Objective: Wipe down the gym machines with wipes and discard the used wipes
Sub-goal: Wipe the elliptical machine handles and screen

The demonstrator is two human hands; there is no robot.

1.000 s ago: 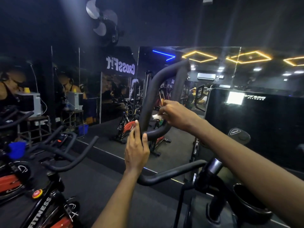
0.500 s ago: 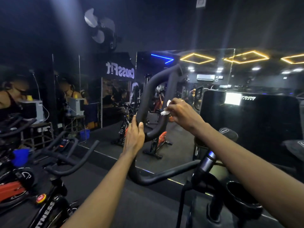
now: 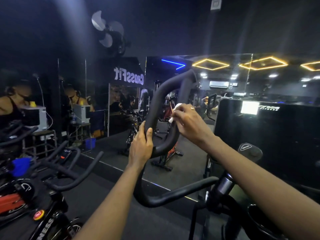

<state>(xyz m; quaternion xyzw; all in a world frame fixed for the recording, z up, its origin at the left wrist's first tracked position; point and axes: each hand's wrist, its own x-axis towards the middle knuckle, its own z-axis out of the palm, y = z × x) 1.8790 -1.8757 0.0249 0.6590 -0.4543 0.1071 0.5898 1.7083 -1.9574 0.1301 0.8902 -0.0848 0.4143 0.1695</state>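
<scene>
Most of the wipe (image 3: 176, 108) is hidden inside the right hand (image 3: 188, 122); only a white scrap shows at centre frame. The left hand (image 3: 140, 148) curls its fingers out of sight behind the handlebar (image 3: 155, 104). At lower left, a bike (image 3: 48, 220) is cropped by the frame's edges, its lettering cut to "NESS". At right, a screen (image 3: 249, 107) glares too bright to read. Mirrored faces at far left are blurred.

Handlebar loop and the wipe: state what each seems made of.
Handlebar loop: matte black, thick and rounded with soft dull sheen, likely foam or rubber coating over a tube; the core is hidden. Wipe: white, crumpled and bunched in the right hand, so a thin soft paper or nonwoven sheet; which one cannot be told.
</scene>
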